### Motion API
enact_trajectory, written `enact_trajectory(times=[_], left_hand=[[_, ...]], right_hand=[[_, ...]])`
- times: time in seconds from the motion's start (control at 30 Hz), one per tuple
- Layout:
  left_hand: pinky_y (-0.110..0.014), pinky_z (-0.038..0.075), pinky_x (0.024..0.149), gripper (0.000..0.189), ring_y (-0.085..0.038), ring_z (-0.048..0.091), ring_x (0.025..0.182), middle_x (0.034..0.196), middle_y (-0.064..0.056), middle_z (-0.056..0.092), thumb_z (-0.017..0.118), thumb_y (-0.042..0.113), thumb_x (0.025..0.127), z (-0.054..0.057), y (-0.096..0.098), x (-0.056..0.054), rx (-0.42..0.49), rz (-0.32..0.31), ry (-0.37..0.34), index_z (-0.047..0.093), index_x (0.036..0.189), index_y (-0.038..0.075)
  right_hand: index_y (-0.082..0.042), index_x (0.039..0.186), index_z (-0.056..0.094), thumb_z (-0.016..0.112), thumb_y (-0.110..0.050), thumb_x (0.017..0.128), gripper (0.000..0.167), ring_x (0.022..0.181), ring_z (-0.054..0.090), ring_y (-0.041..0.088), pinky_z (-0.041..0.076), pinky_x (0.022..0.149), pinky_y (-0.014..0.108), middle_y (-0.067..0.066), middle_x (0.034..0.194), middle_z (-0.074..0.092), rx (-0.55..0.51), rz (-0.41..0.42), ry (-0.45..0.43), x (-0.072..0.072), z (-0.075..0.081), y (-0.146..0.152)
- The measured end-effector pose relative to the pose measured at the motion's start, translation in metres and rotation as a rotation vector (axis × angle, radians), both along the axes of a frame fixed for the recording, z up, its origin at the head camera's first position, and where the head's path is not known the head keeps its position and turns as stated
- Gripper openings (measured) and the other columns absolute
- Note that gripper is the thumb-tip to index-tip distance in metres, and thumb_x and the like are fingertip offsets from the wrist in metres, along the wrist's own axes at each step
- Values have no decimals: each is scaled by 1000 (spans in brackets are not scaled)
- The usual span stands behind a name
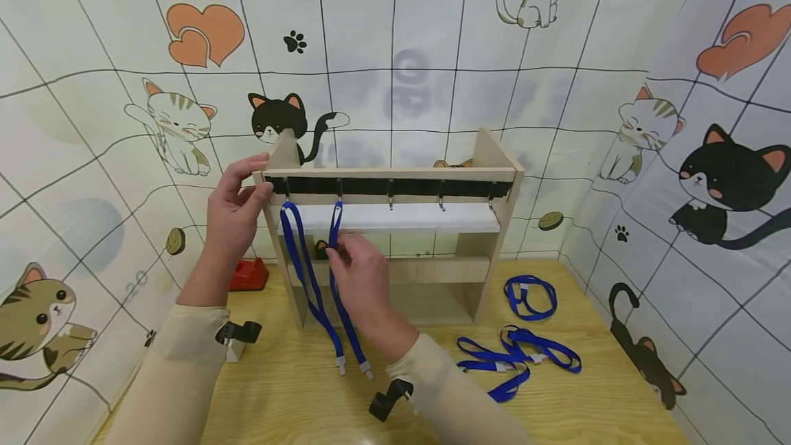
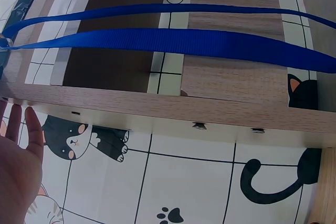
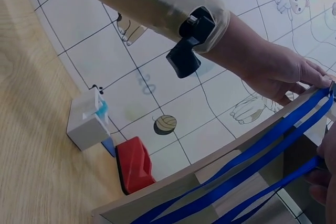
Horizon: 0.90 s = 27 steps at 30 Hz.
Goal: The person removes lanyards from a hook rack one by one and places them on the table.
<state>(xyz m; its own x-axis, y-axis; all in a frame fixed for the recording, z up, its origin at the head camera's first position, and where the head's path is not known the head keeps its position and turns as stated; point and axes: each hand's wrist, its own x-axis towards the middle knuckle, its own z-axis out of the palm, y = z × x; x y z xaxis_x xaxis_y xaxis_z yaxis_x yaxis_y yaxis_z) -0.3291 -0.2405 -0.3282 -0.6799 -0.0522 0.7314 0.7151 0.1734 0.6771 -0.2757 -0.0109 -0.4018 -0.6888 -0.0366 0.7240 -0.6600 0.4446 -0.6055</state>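
Note:
A small wooden shelf rack (image 1: pixel 388 270) stands on the table, with a row of metal hooks along a black strip (image 1: pixel 364 186) near its top. My left hand (image 1: pixel 233 208) grips its upper left corner, thumb at the front and fingers at the side. One blue lanyard (image 1: pixel 301 250) hangs from the leftmost hook, its pale clip end down by the table. A second blue lanyard (image 1: pixel 334 225) has its loop at the second hook. My right hand (image 1: pixel 364 280) pinches this one partway down its strap; the fingertips are partly hidden.
Several blue lanyards (image 1: pixel 530 297) lie coiled or loose on the table right of the rack. Behind the left arm sit a red object (image 1: pixel 250 275) and a white box (image 3: pixel 88 119). A cat-patterned sheet (image 1: pixel 395 33) surrounds the table at back and sides.

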Motion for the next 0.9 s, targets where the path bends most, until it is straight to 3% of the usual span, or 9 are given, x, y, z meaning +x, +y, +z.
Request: enact_trajectory(times=[0.17,0.47,0.9], left_hand=[[-26,56,101,36,-36,56,143,159,-6,62,68,7,110,0,0,0,6,-6,4,65,145,3],[-26,56,101,36,-28,58,141,159,-6,62,69,7,110,-1,1,0,16,-14,1,65,145,3],[-25,57,100,37,-25,59,140,160,-4,61,68,10,111,1,2,0,1,-6,-7,65,147,5]], right_hand=[[-5,107,81,80,-9,104,6,85,72,11,61,72,20,3,100,77,-54,39,-54,1,-5,1],[-9,110,82,78,-10,105,6,80,69,9,61,68,26,3,99,81,-226,118,-172,5,-11,7],[-4,109,83,80,-6,103,7,80,71,13,60,70,27,3,97,82,-256,163,-114,18,19,29]])
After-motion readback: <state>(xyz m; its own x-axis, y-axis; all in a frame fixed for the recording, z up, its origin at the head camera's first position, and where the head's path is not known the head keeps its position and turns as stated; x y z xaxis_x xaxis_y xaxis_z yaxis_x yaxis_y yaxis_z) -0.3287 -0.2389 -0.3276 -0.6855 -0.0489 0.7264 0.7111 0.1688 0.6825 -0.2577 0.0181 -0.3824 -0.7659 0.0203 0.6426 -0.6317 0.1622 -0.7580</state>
